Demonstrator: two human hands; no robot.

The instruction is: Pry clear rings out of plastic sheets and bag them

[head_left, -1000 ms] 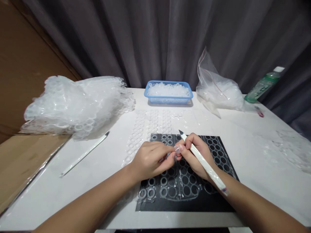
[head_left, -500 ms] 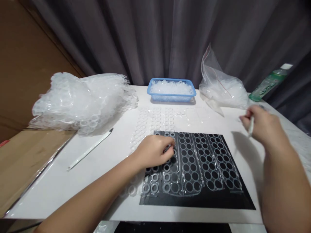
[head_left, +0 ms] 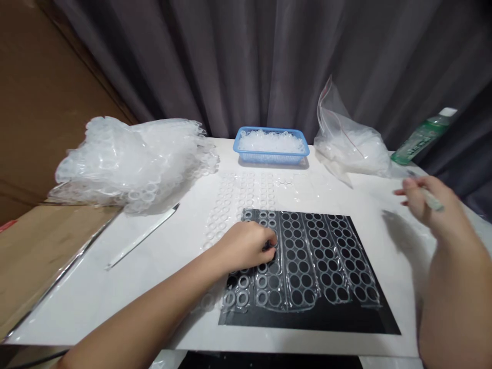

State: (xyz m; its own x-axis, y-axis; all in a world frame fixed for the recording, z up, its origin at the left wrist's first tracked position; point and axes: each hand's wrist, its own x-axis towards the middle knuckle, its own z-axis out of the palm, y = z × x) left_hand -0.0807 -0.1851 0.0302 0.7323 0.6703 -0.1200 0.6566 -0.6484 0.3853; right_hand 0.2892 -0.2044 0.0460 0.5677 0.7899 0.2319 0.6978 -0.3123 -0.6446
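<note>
My left hand (head_left: 249, 245) rests over the clear ring sheets on the black mat (head_left: 315, 320), its fingers curled in a pinch. Whatever sits between its fingertips is too small or hidden to tell. Thicker translucent rings (head_left: 242, 298) fill the left columns of the sheets; thinner clear circles (head_left: 302, 266) run in strips to the right. Off the mat's right side, my right hand (head_left: 432, 205) is raised above the table, closed on a slim pale pen-like tool (head_left: 433, 200). Its tip is blurred, so its kind is unclear.
A blue basket (head_left: 271, 158) of clear rings stands at the back. To its right are a zip bag (head_left: 353, 148) and a leaning green bottle (head_left: 423, 137). A heap of clear plastic sheets (head_left: 130, 159) and a thin white strip (head_left: 142, 237) lie left, beside cardboard (head_left: 49, 241).
My right hand has moved right with the pen-like tool and turned, so the tool's rear end now points lower right. My left hand stays at nearly the same spot on the sheets.
</note>
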